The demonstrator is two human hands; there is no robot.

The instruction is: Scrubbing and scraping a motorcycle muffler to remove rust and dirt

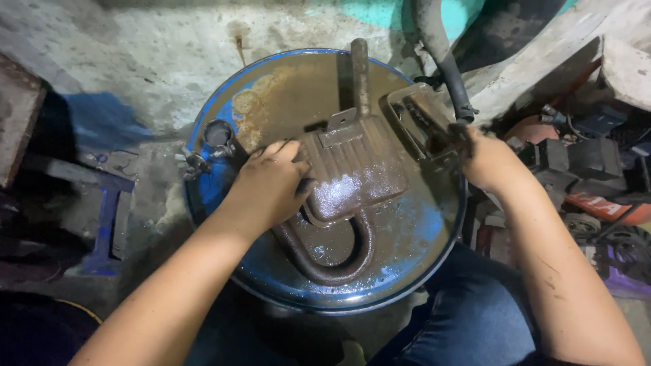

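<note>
Knee: a leg in dark blue trousers (468, 318) sat at the bottom of the frame, just under the near rim of the drum.
Drum: a blue metal drum (413, 237) stood upright in the middle of the frame, its round, rust-stained top wet and oily, serving as the table.
Curved pipe: a rusty U-shaped pipe (325, 268) lay on the near part of the drum top, running up under the metal part.
Metal part: a greasy, ribbed, box-shaped metal part (356, 173) lay flat at the centre of the drum top, with a long stem (359, 74) pointing toward the top of the frame.
Left hand: the left hand (268, 190) pressed on the left edge of the metal part, fingers curled down over it in a loose grip.
Right hand: the right hand (485, 159) sat at the right rim of the drum, fingers closed around a dark piece (424, 122) joined to the metal part; how tight the grip was could not be told.
Bung: a round capped opening (217, 133) sat at the drum's left edge.
Hose: a dark rubber hose (444, 54) hung at upper right.
Floor: rough concrete floor (135, 61) filled the upper left.
Clutter: dark engine parts (583, 163) lay at the right edge.
</note>
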